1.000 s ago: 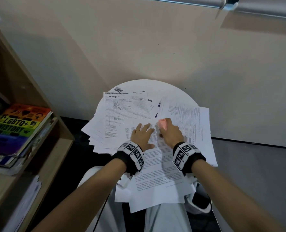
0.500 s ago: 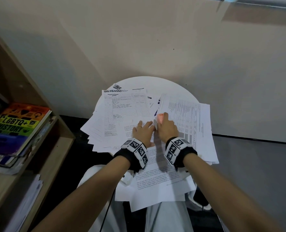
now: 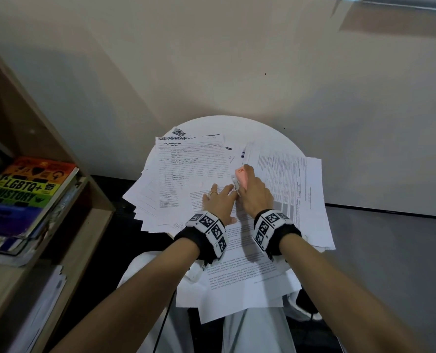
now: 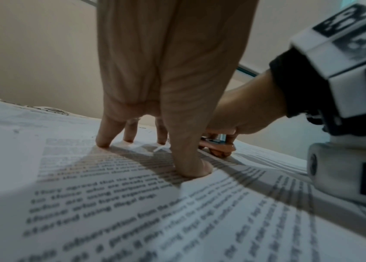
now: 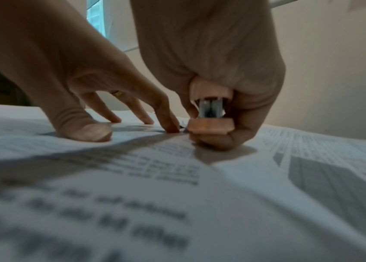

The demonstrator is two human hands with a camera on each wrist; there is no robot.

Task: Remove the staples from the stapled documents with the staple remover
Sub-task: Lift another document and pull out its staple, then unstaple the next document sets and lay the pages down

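Your right hand (image 3: 256, 193) grips the staple remover (image 5: 210, 117) at the far corner of the near document (image 3: 239, 273). Left hand (image 3: 218, 203) lies flat, fingers pinning the page just left. Staple hidden; judging extraction underway. Other piles' status unclear.

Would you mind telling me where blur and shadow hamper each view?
Head view: sharp, dim shelf at left. Left wrist view: left hand shadows the document. Right wrist view: near text blurred; staple remover fairly clear.
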